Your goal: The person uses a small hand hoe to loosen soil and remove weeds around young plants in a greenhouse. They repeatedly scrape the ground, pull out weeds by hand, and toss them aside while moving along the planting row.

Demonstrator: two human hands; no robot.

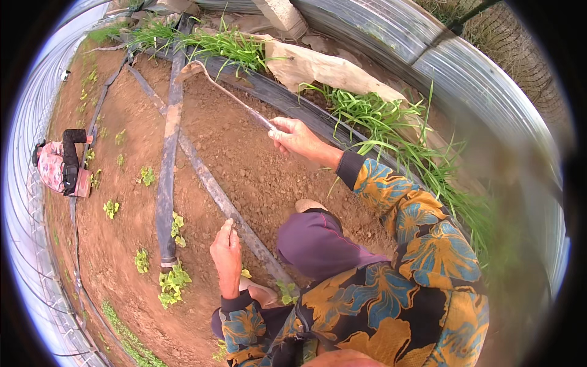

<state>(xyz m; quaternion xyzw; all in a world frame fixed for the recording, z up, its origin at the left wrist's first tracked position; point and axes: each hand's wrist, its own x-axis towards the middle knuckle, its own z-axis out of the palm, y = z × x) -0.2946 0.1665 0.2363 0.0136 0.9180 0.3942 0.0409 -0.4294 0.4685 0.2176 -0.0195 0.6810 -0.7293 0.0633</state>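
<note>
My right hand [293,140] grips the handle end of a short hand hoe [234,96]. Its curved neck runs up and left to a soil-coated blade [190,69] at the edge of a flat dark irrigation hose [168,183]. Bare reddish-brown soil [238,160] lies under the shaft. My left hand [227,252] is raised before my body, fingers curled together, with nothing visible in it. Beside it, a narrower flat hose [215,195] crosses the ground diagonally. Leafy seedlings [173,284] grow around the open end of the wider hose.
Long green grass-like plants [367,114] line a dark plastic edging [279,101] on the right, with a beige cloth sheet [321,66] beyond. Clear plastic greenhouse film [390,32] curves behind. Another person [64,165] crouches at the far left near a thin hose [98,105]. More seedlings [111,208] dot the soil.
</note>
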